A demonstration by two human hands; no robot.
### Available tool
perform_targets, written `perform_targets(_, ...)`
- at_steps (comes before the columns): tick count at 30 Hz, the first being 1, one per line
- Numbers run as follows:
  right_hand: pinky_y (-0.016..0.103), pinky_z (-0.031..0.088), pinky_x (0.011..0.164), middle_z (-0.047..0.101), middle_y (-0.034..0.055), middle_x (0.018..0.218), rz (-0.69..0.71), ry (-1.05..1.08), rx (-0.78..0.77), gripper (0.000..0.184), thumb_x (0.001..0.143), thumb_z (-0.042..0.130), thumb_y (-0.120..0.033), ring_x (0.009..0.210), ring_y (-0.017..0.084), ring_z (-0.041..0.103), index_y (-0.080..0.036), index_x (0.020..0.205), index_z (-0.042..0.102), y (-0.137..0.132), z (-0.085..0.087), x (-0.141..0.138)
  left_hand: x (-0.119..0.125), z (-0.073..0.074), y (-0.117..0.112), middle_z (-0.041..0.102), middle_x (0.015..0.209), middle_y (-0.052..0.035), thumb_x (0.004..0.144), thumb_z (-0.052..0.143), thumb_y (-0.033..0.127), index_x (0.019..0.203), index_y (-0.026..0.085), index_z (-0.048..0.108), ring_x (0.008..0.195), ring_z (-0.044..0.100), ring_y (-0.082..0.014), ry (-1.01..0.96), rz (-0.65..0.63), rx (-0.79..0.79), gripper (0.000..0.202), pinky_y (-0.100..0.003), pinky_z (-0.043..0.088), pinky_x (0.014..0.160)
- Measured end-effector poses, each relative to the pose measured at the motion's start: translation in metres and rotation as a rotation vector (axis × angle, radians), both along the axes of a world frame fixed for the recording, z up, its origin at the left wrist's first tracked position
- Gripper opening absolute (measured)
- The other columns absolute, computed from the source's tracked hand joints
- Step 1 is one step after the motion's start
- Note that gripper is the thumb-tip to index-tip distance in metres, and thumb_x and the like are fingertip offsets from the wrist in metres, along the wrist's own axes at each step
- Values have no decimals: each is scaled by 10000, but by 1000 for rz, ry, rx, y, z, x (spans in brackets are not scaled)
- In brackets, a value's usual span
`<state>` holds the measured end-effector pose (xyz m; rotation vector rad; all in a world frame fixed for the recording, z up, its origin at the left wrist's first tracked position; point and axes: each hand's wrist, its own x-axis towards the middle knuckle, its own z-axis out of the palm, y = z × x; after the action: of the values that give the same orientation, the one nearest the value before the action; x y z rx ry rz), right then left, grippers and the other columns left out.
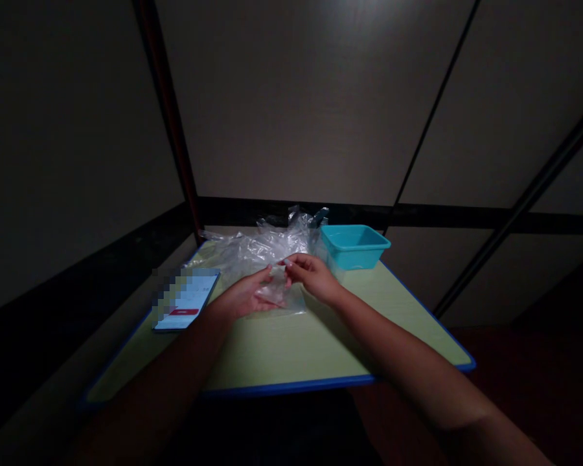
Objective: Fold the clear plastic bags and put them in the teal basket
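Nearest to me, the pale green rectangular table (291, 362) with blue edging spans six o'clock. At its middle, my left hand (245, 295), palm partly upturned, grasps a clear, thin, flat plastic piece (295, 304) between thumb and fingers; my right hand (318, 279) pinches its upper edge between thumb and forefinger. From the hands, at nine o'clock, I see a flat rectangular device (194, 294) with a lit screen, partly pixelated. At twelve lies a heap of crumpled clear plastic (267, 249); at two stands a turquoise rectangular plastic tub (362, 259). Beyond rises a dim panelled wall (296, 116).
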<state>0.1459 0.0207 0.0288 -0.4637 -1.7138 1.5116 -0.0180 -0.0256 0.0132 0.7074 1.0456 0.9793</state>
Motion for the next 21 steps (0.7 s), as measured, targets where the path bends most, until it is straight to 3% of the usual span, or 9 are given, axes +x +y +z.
perform_targets(3, 249, 484, 604, 597, -33, 647, 12, -7, -74, 360, 674, 706, -466, 549, 93, 586, -158, 836, 612, 7, -6, 10, -1, 4, -1, 661, 865, -110, 823, 398, 609, 1070, 150, 489, 740, 656, -233, 66, 4, -43, 529, -356, 496, 720)
perform_targets(7, 267, 488, 605, 607, -33, 639, 128, -24, -165, 400, 658, 713, -487, 549, 107, 593, -165, 864, 594, 7, -21, 9, -1, 2, 0, 662, 785, -85, 834, 363, 613, 939, 149, 532, 686, 639, -204, 2, -107, 40, 505, -328, 492, 672)
perform_targets(11, 272, 474, 617, 602, -37, 619, 222, -58, -103, 408, 676, 690, -508, 558, 114, 594, -163, 865, 579, 2, -35, -3, -3, -8, 3, 620, 607, -51, 797, 528, 504, 749, 128, 567, 556, 583, -142, -37, -237, 212, 381, -247, 462, 589)
perform_targets(17, 270, 466, 635, 597, -13, 611, 135, -33, -62, 377, 706, 656, -517, 565, 109, 574, -154, 725, 557, 2, -39, -4, -8, -9, 0, 663, 730, -25, 711, 675, 247, 768, 140, 601, 668, 626, -124, 50, -142, 215, 142, -235, 477, 680)
perform_targets(21, 262, 472, 570, 574, -28, 650, 3, 16, -77, 350, 705, 659, -482, 529, 99, 555, -175, 823, 541, 6, -32, 6, -11, -3, -1, 673, 790, -22, 614, 704, 108, 866, 154, 582, 720, 646, -143, 107, -59, 189, 284, -270, 488, 734)
